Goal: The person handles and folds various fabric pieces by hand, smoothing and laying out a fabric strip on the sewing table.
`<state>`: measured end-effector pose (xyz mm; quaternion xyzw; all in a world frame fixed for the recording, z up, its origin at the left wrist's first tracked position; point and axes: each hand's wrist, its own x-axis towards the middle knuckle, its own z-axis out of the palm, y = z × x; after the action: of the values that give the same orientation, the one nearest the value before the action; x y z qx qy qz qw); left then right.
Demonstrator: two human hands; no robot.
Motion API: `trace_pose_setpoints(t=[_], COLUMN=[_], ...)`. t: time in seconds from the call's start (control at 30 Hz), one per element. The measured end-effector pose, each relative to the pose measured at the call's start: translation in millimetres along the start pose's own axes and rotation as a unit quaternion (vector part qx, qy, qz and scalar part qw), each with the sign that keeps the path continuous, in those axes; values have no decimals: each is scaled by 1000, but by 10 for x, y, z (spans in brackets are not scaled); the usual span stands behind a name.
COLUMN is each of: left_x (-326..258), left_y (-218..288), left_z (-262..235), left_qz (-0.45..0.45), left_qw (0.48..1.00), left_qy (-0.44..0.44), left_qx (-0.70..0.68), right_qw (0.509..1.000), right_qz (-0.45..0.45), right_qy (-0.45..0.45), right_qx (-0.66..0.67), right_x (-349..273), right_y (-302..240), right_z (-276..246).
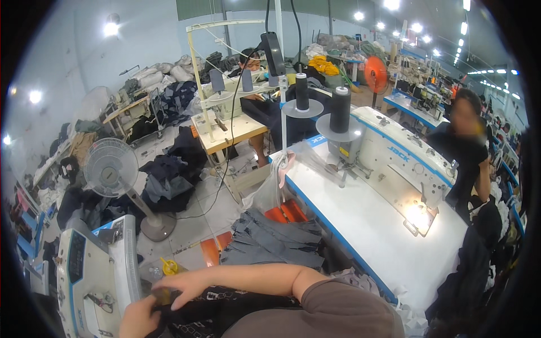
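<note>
Both hands grip a black patterned fabric piece (pixel 225 304) at the lower edge: left hand (pixel 138 320) closed on its corner, right hand (pixel 183 286) pinching beside a white sewing machine (pixel 93 276) on the bench

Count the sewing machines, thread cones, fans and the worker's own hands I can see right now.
White sewing machines: 3
Dark thread cones on round stands: 2
Fans: 2, white pedestal fan, orange fan
Hands on black patterned fabric: 2, left hand, right hand
Total: 9
</note>
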<state>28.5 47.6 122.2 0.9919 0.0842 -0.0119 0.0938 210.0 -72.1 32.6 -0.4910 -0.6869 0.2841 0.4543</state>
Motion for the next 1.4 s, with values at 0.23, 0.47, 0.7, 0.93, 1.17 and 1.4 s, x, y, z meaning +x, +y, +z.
trace_pose_setpoints(t=[0.23,0.47,0.7,0.93,1.17,1.4], left_x=[203,175,261,235,119,-294], left_y=[221,-253,-438,-421,-591,-690], left_z=[-211,-265,-30,-151,-63,335], left_qz=[47,37,-52,-25,-46,-136], left_qw=[995,984,850,816,814,748], left_qy=[-4,-110,4,125,186,343], left_qx=[-88,-139,-524,-564,-548,-551], right_qw=[992,978,953,960,957,842], right_qz=[43,118,134,195,208,252], right_qy=[-110,-146,-123,-114,81,358], right_qx=[39,91,241,164,187,314], right_x=[66,-295,-580,-1142,-1848,-1523], right_y=[155,-137,-12,181,281,811], right_z=[80,-363,-456,-550,-757,-781])
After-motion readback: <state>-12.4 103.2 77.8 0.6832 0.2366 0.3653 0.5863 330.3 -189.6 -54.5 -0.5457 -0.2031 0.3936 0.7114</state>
